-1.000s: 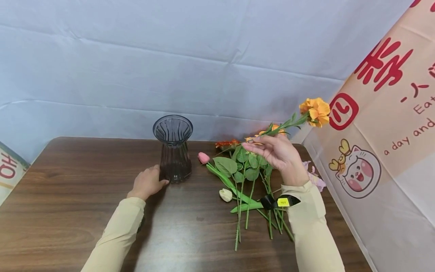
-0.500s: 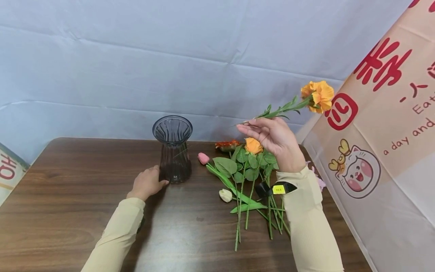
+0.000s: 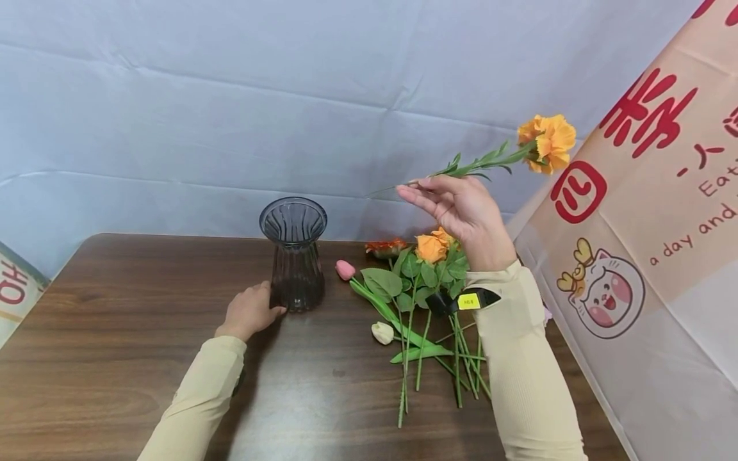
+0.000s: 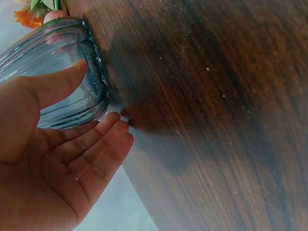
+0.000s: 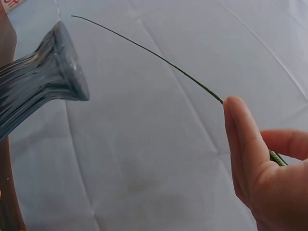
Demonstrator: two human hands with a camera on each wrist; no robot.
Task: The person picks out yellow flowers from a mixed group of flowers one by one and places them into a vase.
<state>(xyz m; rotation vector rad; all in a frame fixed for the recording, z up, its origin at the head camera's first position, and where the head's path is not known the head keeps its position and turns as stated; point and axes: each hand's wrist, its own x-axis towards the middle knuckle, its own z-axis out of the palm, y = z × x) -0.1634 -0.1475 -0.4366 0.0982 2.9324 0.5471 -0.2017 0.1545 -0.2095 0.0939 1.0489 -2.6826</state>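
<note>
In the head view, my right hand (image 3: 464, 214) pinches the stem of an orange carnation (image 3: 548, 144) above the table's back edge. Its bloom points up to the right, and the thin stem (image 5: 166, 60) reaches out past my fingertips toward the vase mouth, apart from it. The grey fluted glass vase (image 3: 296, 256) stands upright on the table. Beside its base rests my left hand (image 3: 248, 312), thumb on the near side. From the left wrist, my left fingers (image 4: 103, 161) look relaxed and nearly straight next to the glass (image 4: 62, 72); whether they press on it I cannot tell.
Several flowers lie right of the vase: a pink tulip (image 3: 345, 269), a white tulip (image 3: 383, 332), orange roses (image 3: 431, 248) and a red-orange bloom (image 3: 386, 248). Their stems cross on the brown wooden table (image 3: 144, 358). Behind hangs a pale cloth (image 3: 230, 115), with a printed banner (image 3: 651, 211) at right.
My right hand has lifted the orange carnation up from the other flowers, and its stem end has come free of them. My left hand and the vase have stayed put.
</note>
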